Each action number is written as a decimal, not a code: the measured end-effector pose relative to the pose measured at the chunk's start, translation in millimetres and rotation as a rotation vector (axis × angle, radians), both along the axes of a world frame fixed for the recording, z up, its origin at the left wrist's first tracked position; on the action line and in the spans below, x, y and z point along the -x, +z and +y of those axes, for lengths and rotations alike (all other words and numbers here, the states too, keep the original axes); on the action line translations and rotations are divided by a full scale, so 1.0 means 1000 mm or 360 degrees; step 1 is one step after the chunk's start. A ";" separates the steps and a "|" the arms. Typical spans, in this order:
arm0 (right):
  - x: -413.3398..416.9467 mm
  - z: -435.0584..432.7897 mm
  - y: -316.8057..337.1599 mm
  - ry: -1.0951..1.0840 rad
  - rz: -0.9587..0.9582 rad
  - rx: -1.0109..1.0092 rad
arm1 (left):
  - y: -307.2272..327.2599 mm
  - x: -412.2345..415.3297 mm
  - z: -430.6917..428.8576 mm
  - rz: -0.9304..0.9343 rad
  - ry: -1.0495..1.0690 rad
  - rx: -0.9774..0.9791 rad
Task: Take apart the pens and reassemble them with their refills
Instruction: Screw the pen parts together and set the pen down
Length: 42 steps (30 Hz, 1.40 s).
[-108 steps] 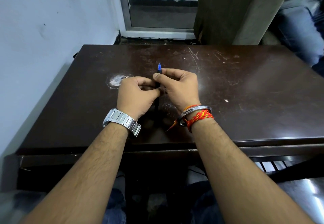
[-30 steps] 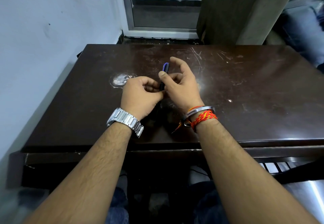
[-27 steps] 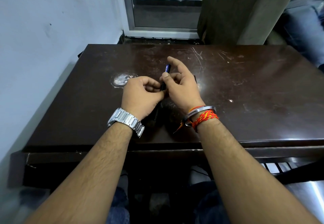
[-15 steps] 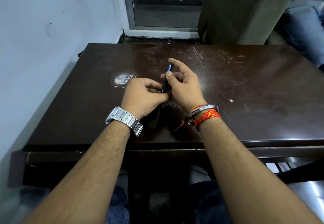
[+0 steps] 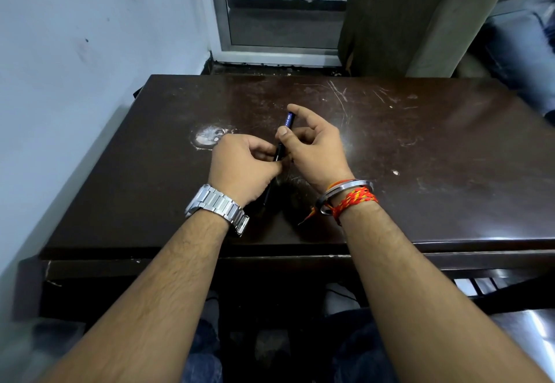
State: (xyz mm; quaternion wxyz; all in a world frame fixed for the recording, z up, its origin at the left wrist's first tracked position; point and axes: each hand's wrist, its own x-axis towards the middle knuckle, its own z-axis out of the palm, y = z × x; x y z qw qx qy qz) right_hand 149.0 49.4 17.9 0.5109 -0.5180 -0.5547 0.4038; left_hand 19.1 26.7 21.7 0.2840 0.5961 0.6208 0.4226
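Observation:
A dark pen (image 5: 283,135) with a blue upper end stands tilted above the middle of the brown table (image 5: 420,154). My left hand (image 5: 243,166) grips its lower black part between thumb and fingers. My right hand (image 5: 312,148) pinches the upper part with thumb and middle fingers, the index finger stretched out past the blue tip. The pen's lower end is hidden behind my left hand. I cannot tell whether the pen is in one piece.
A white worn patch (image 5: 208,136) marks the table left of my hands. A pale wall (image 5: 75,67) runs along the left side. Beyond the table's far edge stand a door frame (image 5: 270,49) and a drab curtain (image 5: 390,16).
My right hand's index finger has lifted off the pen and stretched out, and the blue end now leans a little to the right. My left hand has stayed in place on the lower part.

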 end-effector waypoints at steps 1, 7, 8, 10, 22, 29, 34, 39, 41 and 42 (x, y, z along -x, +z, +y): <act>0.000 0.000 0.001 0.0004 -0.0006 -0.0004 | 0.000 -0.001 0.000 0.0022 0.0012 -0.0010; 0.003 -0.002 0.001 0.0039 -0.0088 -0.0015 | 0.002 -0.003 -0.001 0.0164 0.0063 -0.0027; 0.003 -0.002 0.000 0.0040 -0.0112 -0.0015 | 0.002 -0.004 -0.001 0.0176 0.0064 -0.0022; 0.004 -0.001 -0.003 0.0027 -0.0158 0.0016 | 0.003 -0.003 -0.002 0.0186 0.0068 0.0000; 0.011 0.002 -0.012 -0.0240 -0.0294 0.0128 | 0.003 0.012 -0.003 0.0430 0.0345 0.0327; 0.004 0.001 -0.010 -0.0296 -0.0454 0.0177 | 0.003 0.018 0.003 0.0667 0.0456 0.0430; -0.007 0.000 -0.005 -0.0449 -0.0631 0.0160 | 0.003 0.023 0.008 0.0654 0.0455 0.0468; -0.021 -0.001 0.000 -0.0565 -0.0891 0.0254 | 0.002 0.026 0.010 0.0626 0.0459 0.0474; -0.027 0.000 0.001 -0.0590 -0.0969 0.0339 | 0.002 0.025 0.010 0.0620 0.0462 0.0458; -0.029 0.001 0.002 -0.0608 -0.0992 0.0364 | 0.002 0.025 0.010 0.0616 0.0466 0.0446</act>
